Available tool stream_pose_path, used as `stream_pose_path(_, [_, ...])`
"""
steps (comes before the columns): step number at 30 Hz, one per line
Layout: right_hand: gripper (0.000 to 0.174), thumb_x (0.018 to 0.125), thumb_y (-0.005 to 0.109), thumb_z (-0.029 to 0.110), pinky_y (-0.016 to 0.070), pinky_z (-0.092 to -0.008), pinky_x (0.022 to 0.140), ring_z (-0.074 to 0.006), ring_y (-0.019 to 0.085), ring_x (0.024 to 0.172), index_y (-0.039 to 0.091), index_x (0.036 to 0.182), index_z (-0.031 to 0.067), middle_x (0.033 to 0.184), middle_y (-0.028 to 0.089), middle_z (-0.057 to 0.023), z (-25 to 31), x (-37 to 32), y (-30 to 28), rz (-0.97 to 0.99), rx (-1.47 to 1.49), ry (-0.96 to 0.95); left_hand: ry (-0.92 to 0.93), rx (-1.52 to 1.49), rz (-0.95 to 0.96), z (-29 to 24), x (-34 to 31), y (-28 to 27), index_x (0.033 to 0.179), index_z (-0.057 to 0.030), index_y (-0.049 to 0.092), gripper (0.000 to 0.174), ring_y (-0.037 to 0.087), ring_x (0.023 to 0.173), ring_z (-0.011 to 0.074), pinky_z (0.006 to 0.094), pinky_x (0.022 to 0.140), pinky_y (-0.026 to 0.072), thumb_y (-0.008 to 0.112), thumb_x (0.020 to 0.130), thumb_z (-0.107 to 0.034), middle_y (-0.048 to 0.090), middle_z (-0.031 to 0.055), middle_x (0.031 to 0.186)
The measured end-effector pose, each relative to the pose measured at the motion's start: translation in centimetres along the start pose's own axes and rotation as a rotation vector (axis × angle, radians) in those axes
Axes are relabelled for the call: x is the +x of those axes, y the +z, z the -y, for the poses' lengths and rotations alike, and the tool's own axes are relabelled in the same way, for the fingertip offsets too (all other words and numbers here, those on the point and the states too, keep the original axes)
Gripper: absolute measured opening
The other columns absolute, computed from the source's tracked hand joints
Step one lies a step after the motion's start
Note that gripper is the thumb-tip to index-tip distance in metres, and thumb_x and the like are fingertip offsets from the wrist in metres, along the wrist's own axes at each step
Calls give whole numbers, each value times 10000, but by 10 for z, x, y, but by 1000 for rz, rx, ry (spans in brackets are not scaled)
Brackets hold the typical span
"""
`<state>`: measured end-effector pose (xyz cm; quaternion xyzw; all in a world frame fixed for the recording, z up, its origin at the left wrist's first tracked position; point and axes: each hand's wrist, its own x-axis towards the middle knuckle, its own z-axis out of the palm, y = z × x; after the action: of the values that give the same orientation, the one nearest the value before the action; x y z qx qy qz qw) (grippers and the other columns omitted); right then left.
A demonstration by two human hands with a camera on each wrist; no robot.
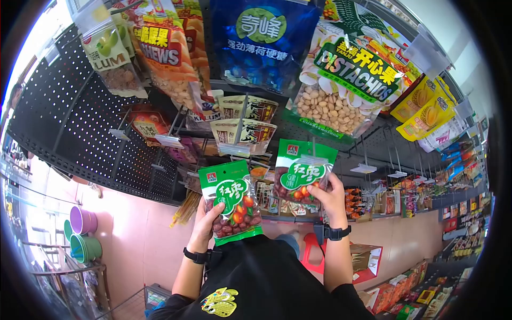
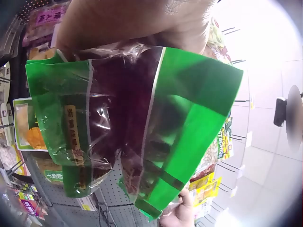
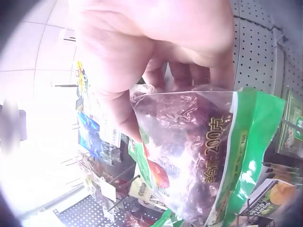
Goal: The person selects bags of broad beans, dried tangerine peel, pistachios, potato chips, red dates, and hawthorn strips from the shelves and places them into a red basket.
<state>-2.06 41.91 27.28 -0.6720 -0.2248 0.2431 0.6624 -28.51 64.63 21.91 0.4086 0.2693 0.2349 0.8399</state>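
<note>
Two green bags of red dates are in front of a pegboard rack. My left hand (image 1: 209,217) grips the lower part of the left date bag (image 1: 231,201), which is held free of the rack; its green back (image 2: 137,127) fills the left wrist view under my left hand (image 2: 137,23). My right hand (image 1: 326,198) holds the bottom right of the right date bag (image 1: 302,172), whose top is up by a peg hook. In the right wrist view, my right hand (image 3: 151,61) has its fingers curled round that bag (image 3: 203,151).
The black pegboard (image 1: 80,122) carries hanging snack bags: cashews (image 1: 165,53), a blue candy bag (image 1: 261,40), pistachios (image 1: 341,80) and yellow bags (image 1: 426,109). Shelves of goods (image 1: 453,186) run along the right. Coloured buckets (image 1: 82,234) stand at the left, a red stool (image 1: 314,250) below.
</note>
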Motion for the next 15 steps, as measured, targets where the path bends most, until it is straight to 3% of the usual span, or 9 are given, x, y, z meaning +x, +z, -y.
stream_pose_path(7, [464, 772, 789, 45, 495, -306, 945, -129, 635, 1033, 652, 1212, -10, 1116, 693, -48, 11, -29, 0, 163, 74, 87, -17, 51, 57, 3, 9, 12, 1398, -10, 469, 572, 592, 1190, 205, 349, 1039, 457, 717, 900, -142, 609, 113, 1301])
stream_pose_path(9, [454, 783, 771, 35, 489, -297, 943, -130, 631, 1031, 657, 1220, -12, 1122, 691, -46, 17, -37, 15, 184, 333, 253, -22, 69, 79, 5, 10, 15, 1398, -12, 471, 569, 591, 1190, 204, 349, 1038, 457, 717, 901, -141, 610, 111, 1300])
stream_pose_path(15, [400, 871, 729, 92, 480, -279, 946, -123, 632, 1030, 639, 1249, 0, 1123, 688, -39, 9, -47, 40, 215, 427, 344, -88, 87, 154, 15, 8, 28, 1411, -17, 450, 591, 593, 1165, 184, 346, 1024, 462, 724, 903, -146, 614, 95, 1283])
